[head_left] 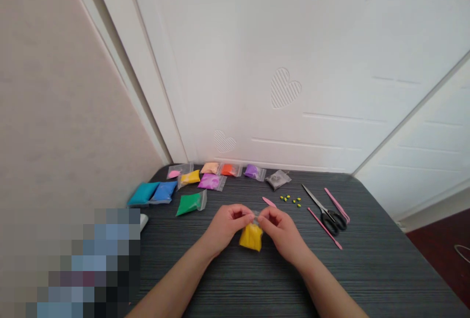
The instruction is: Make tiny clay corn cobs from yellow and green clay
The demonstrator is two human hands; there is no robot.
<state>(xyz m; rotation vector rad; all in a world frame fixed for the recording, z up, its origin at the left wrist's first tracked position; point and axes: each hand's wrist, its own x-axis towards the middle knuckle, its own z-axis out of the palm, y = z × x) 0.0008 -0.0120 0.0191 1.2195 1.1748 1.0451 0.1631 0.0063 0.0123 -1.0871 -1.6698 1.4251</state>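
White panels (220, 54) with carved hearts (285, 89) stand at the far side of a dark table (253, 288). Over its middle, the left hand (229, 225) is almost closed, and its thumb and fingers pinch the clear upper edge of a yellow bag (251, 238). In the same manner, the right hand (279, 227) pinches this edge from the right side. So the bag is between both hands, its yellow part hanging below the fingertips; whether its bottom touches the table, I cannot tell.

Just beyond the right hand lies a pink blade (269, 202), and to the right of it several small green and yellow pieces (298, 205). Farther right are a pink stick (325, 228), then open scissors (326, 212), then another pink tool (336, 203).

To the left of the left hand is a green bag (188, 203); farther left, a blue bag (164, 192) is beside a teal bag (144, 193). Along the far edge lie pink (174, 174), second yellow (190, 177), peach (210, 167), magenta (209, 181), orange (227, 170), purple (252, 171) and grey (278, 179) bags.
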